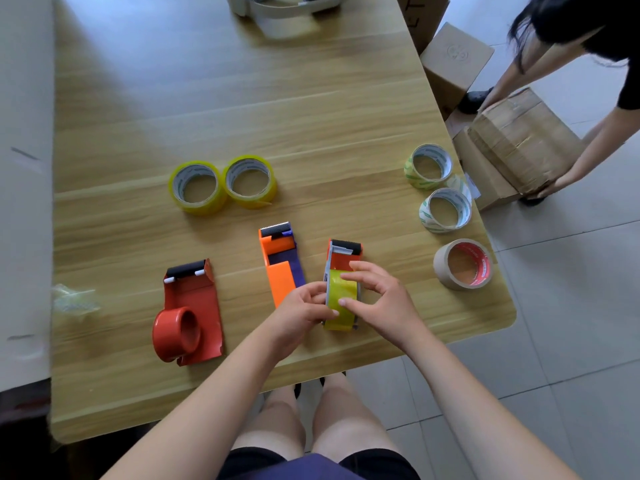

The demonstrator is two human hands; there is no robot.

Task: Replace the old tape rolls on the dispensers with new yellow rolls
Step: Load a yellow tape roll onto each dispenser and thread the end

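A red dispenser [344, 252] near the table's front holds a yellow roll [341, 320]. My left hand [298, 315] pinches the roll's left edge. My right hand [379, 299] curls over its top with fingertips on the tape. Left of it lies an orange and purple dispenser [280, 261], and farther left a red dispenser [190, 317] with a bare hub. Two new yellow rolls [197, 188] [250, 181] lie side by side behind them.
Two pale green-printed rolls [429, 166] [445, 209] and a brown roll [462, 265] sit at the table's right edge. Crumpled clear tape [74, 301] lies at the left. Another person [571, 174] handles a cardboard box [519, 147] on the floor to the right.
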